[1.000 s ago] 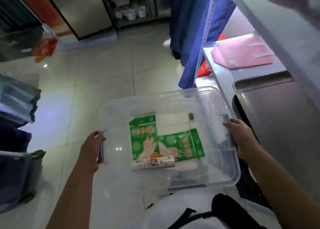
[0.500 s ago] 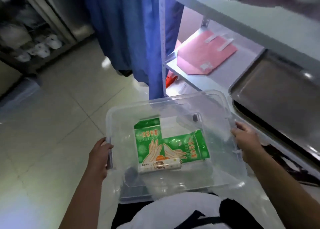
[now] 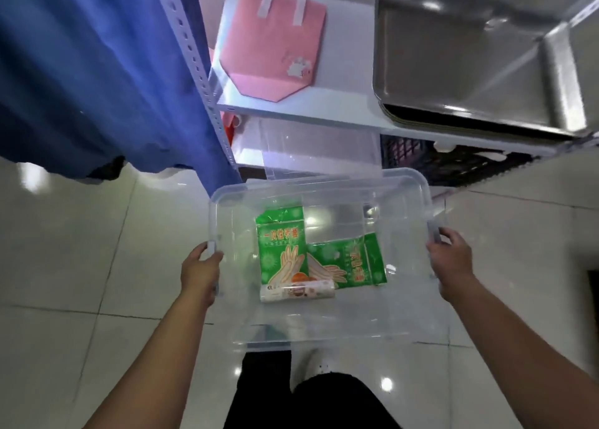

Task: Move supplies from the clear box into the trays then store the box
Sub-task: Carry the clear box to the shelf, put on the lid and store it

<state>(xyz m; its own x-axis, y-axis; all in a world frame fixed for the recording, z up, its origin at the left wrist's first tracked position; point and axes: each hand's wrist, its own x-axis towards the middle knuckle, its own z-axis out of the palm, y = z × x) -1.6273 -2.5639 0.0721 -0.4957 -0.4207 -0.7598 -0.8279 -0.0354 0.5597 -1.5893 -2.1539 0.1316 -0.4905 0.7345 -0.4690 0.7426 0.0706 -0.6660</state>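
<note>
I carry a clear plastic box [image 3: 327, 326] above the tiled floor, in front of a shelf rack. My left hand [image 3: 199, 271] grips its left side handle and my right hand [image 3: 449, 258] grips the right one. Inside the box lie two green packets of disposable gloves [image 3: 282, 247], the second [image 3: 353, 261] overlapping beside the first, and a small white roll [image 3: 296, 293] at their near edge. Stacked steel trays [image 3: 466, 72] sit on the shelf at the upper right, beyond the box.
A pink paper bag [image 3: 270, 49] lies on the white shelf [image 3: 308, 106] left of the trays. A blue curtain [image 3: 90, 72] hangs at the left beside the rack's perforated post [image 3: 197, 72]. A dark mesh crate [image 3: 453, 164] sits under the shelf.
I have turned toward the shelf rack with the box; the trays and pink bag now lie straight ahead and closer. Both hands keep their hold on the handles.
</note>
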